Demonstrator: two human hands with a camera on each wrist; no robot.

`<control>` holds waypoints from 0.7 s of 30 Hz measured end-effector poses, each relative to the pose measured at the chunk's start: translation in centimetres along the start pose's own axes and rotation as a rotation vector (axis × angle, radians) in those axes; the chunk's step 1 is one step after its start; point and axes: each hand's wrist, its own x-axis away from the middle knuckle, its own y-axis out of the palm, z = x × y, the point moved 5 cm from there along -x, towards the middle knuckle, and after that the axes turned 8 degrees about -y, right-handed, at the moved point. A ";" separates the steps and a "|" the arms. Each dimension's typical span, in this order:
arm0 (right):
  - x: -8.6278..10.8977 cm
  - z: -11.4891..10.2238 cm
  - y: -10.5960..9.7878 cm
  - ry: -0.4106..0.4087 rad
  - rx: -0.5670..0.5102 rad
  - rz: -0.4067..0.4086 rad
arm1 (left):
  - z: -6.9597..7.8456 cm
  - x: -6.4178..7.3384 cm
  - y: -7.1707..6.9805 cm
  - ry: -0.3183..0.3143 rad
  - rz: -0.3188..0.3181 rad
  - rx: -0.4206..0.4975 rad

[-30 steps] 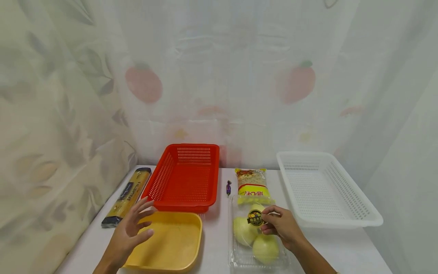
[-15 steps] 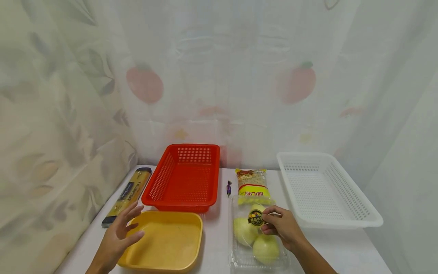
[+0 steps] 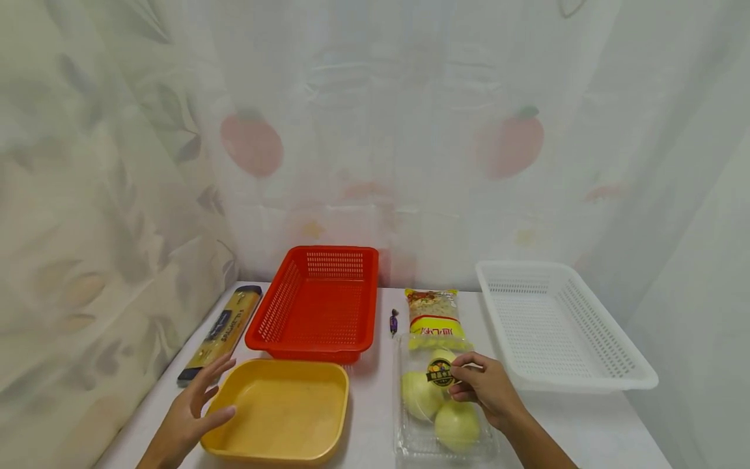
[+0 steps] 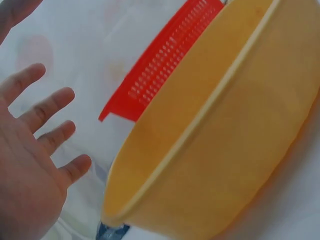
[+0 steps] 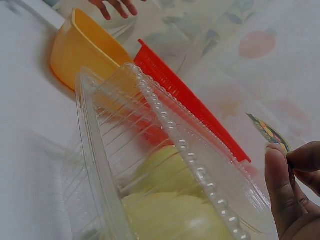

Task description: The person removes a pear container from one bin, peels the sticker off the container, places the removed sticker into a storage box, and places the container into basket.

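In the head view my right hand [image 3: 486, 391] pinches a small black sticker [image 3: 438, 373] with fruit pictures between thumb and fingertips. The right wrist view shows this sticker [image 5: 267, 131] held up beside a clear plastic clamshell box [image 5: 102, 160]. Three round, pale yellow-green fruits [image 3: 457, 425] lie inside the box. My left hand [image 3: 186, 417] is held at the left rim of a yellow plastic basin [image 3: 275, 449], fingers spread and holding nothing. From the left wrist, the spread fingers appear beside the basin [image 4: 240, 140].
A red basket [image 3: 331, 312] stands behind the basin, with a spaghetti pack [image 3: 222, 332] to its left. Behind the clamshell lie a yellow-ended food bag [image 3: 432, 309] and a small purple-wrapped candy [image 3: 394, 322]. A white basket [image 3: 539, 326] stands at the right.
My left hand has moved left and slightly down, from over the basin to its left rim. The right hand has stayed in place with the sticker.
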 end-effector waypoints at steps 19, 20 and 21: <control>0.1 -0.2 0.0 0.011 0.005 0.009 | -4.0 0.6 0.1 -0.166 -0.016 -0.032; 0.1 -0.2 0.0 0.010 0.005 0.010 | -4.1 0.6 0.1 -0.173 -0.015 -0.034; 0.1 -0.2 0.0 0.009 0.005 0.010 | -4.1 0.6 0.1 -0.177 -0.015 -0.030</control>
